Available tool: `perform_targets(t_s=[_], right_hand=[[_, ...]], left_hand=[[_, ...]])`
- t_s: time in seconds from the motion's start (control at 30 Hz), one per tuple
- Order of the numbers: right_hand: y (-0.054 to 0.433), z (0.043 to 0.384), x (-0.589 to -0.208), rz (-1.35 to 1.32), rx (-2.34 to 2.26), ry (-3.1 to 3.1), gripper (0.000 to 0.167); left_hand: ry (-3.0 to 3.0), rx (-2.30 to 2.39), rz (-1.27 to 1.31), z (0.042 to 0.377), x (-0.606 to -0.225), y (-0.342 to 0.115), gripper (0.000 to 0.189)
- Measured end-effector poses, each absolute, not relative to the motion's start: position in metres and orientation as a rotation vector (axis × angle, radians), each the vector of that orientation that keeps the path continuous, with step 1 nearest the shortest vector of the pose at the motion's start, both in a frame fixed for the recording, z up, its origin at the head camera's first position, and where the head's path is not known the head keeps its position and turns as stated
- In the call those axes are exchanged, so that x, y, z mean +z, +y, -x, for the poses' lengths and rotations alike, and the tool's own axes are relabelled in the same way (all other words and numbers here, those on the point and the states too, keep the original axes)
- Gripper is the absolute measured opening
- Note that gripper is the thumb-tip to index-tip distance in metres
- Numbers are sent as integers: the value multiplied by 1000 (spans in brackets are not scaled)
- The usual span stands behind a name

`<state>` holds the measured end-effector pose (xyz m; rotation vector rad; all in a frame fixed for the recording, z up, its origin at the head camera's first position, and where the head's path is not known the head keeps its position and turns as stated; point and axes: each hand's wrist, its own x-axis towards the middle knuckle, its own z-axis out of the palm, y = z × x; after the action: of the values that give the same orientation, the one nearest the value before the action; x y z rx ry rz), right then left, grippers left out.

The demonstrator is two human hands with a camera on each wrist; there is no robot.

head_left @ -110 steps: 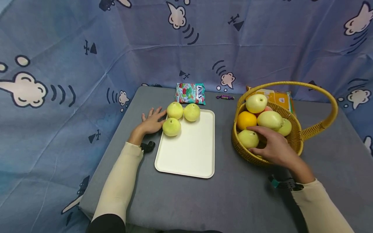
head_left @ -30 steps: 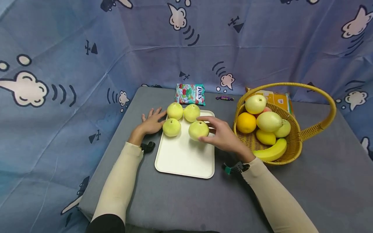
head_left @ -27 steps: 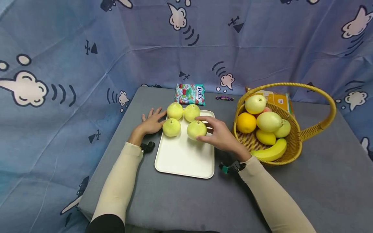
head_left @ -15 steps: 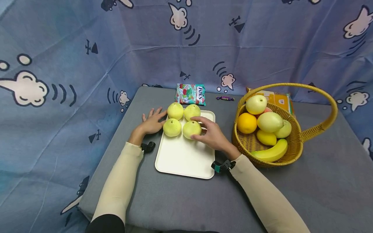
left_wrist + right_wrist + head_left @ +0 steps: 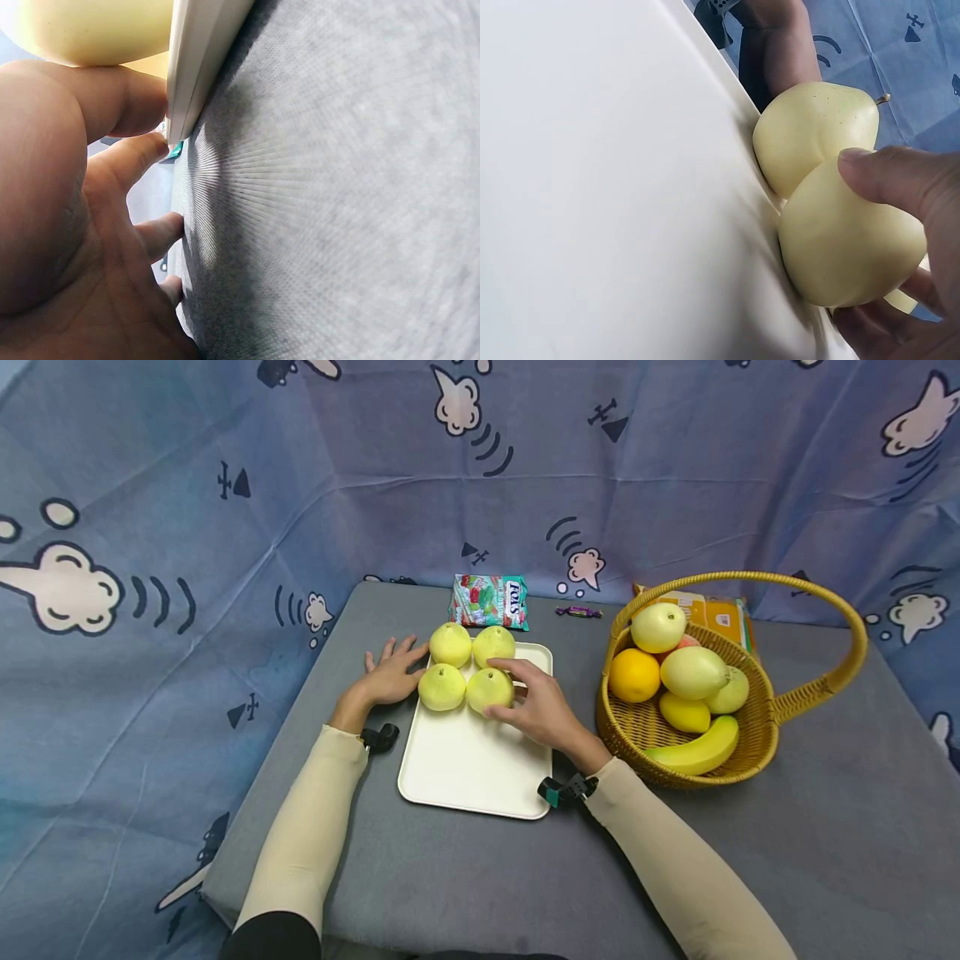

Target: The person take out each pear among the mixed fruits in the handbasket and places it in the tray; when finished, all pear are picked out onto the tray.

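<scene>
Pear sat low on the white tray, and from my end I saw the right hand clamped round it, thumb on the near side, fingers on the far side. Three more pears made up a two-by-two cluster with it. I had the left hand at the tray's left edge, fingers spread apart, thumb and forefinger at the rim. Off to the right, the wicker basket held a banana and an orange among other fruit

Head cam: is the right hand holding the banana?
No, the right hand grips a pear, while the banana lies in the basket.
</scene>
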<state>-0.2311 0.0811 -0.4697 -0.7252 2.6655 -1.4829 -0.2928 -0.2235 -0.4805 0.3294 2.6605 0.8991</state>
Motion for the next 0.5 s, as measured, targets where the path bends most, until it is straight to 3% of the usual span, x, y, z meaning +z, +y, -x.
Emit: perform_targets(t_s=[0.5], right_hand=[[119,188,-429,844,-1417,2703,73]], left_hand=[[2661,877,-317,286,-470,-220,64]])
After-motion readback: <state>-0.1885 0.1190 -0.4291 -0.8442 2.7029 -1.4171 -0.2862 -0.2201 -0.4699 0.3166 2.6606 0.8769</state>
